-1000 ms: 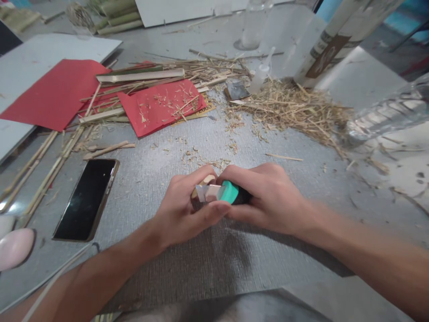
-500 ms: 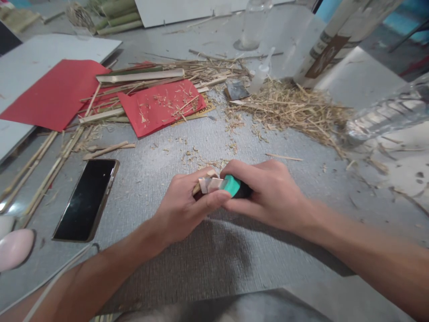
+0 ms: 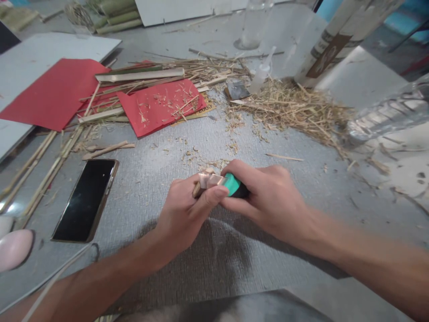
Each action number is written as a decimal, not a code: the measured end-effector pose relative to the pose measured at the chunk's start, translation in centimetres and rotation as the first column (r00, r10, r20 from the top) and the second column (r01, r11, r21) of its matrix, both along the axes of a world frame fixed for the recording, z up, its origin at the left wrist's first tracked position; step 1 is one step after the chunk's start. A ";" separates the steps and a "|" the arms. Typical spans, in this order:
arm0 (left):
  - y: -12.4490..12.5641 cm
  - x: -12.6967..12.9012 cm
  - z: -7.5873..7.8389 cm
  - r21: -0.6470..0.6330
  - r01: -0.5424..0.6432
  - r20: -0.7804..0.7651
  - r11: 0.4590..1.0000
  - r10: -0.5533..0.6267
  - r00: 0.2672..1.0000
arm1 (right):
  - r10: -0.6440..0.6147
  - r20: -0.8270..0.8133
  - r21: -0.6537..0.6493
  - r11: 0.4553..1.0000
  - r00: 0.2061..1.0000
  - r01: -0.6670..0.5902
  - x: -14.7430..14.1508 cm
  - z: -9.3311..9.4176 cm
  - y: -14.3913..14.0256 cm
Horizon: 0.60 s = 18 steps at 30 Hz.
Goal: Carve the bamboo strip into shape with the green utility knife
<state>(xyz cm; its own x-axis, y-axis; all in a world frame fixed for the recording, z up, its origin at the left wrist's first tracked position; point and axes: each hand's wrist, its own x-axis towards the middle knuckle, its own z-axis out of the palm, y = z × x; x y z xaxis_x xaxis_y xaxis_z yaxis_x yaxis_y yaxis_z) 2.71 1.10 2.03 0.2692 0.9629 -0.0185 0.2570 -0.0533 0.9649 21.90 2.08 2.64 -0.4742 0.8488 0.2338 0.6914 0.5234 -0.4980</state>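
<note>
Grey textured table covering point(image 3: 187, 134) is filling the head view, and I am noting litter across it. I am taking the smartphone point(image 3: 85, 200) as my landmark; it is lying face up, dark screen.

Right hand point(image 3: 268, 199) is wrapping shut around the black and teal handle of a utility knife point(image 3: 231, 185), well to the right of the smartphone. The knife's metal blade end is pointing left, toward the other hand.

Left hand point(image 3: 186, 214) is closing on a small bamboo piece point(image 3: 197, 187), thumb pressing along the near side close to the blade. The bamboo piece is sitting between the fingers, touching the blade end; how much of it is hidden in the grip I cannot tell. Both hands are touching each other, between me and the loose chips.

Beyond the smartphone, a red paper sheet point(image 3: 161, 107) dusted with shavings is lying beside a larger red sheet point(image 3: 53, 91). Split bamboo strips point(image 3: 50, 170) are running just left of the smartphone. A heap of bamboo shavings point(image 3: 295, 112) is lying far right of it. A pink rounded object point(image 3: 15, 248) is sitting at the near left edge.
</note>
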 end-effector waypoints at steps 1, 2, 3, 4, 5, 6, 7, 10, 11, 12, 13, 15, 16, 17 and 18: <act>-0.1 0.0 0.0 -0.014 -0.014 0.000 1.000 0.014 1.000 | -0.020 0.008 0.006 1.000 1.000 0.020 -0.1 0.0 -0.1; -0.1 0.1 -0.1 -0.023 -0.024 0.004 0.999 0.024 1.000 | -0.038 0.016 0.016 0.999 0.999 0.038 -0.2 -0.1 -0.3; -0.2 0.1 -0.1 -0.024 -0.031 0.009 0.999 0.031 0.999 | -0.051 0.023 0.024 0.998 0.998 0.050 -0.3 -0.1 -0.4; -0.3 0.1 -0.2 -0.015 -0.034 0.016 0.999 0.035 0.999 | -0.059 0.030 0.031 0.998 0.998 0.058 -0.4 -0.1 -0.5; -0.3 0.1 -0.2 -0.005 -0.037 0.022 0.999 0.037 0.999 | -0.062 0.037 0.035 0.998 0.997 0.061 -0.4 -0.2 -0.5; -0.4 0.2 -0.2 0.005 -0.038 0.026 0.999 0.037 0.999 | -0.065 0.045 0.036 0.997 0.997 0.063 -0.3 -0.2 -0.6; -0.4 0.2 -0.2 0.013 -0.039 0.030 0.999 0.039 0.999 | -0.064 0.053 0.035 0.997 0.997 0.062 -0.3 -0.2 -0.6; -0.6 0.2 -0.2 0.019 -0.045 0.030 0.999 0.045 0.999 | -0.057 0.066 0.031 0.998 0.996 0.055 -0.2 -0.1 -0.7; -0.6 0.3 -0.1 0.016 -0.050 0.027 0.999 0.050 0.998 | -0.053 0.066 0.030 0.998 0.996 0.051 -0.2 -0.1 -0.7; -0.7 0.3 -0.1 0.012 -0.055 0.022 0.998 0.055 0.998 | -0.048 0.065 0.028 0.999 0.997 0.046 -0.2 -0.1 -0.7; -0.8 0.3 -0.1 0.009 -0.058 0.016 0.998 0.058 0.998 | -0.044 0.065 0.026 0.999 0.997 0.042 -0.3 0.0 -0.7; -1.0 0.3 -0.1 0.013 -0.063 0.010 0.998 0.063 0.998 | -0.043 0.058 0.025 0.999 0.997 0.041 -0.3 0.0 -0.7; -1.0 0.3 -0.1 0.016 -0.066 0.007 0.998 0.066 0.998 | -0.042 0.050 0.028 0.999 0.998 0.041 -0.3 0.0 -0.7; -1.1 0.3 -0.1 0.018 -0.070 0.007 0.997 0.070 0.998 | -0.039 0.040 0.029 0.999 0.998 0.037 -0.3 0.0 -0.7; -1.1 0.3 -0.1 0.022 -0.074 0.006 0.997 0.074 0.997 | -0.033 0.028 0.034 0.999 0.999 0.032 -0.3 -0.1 -0.7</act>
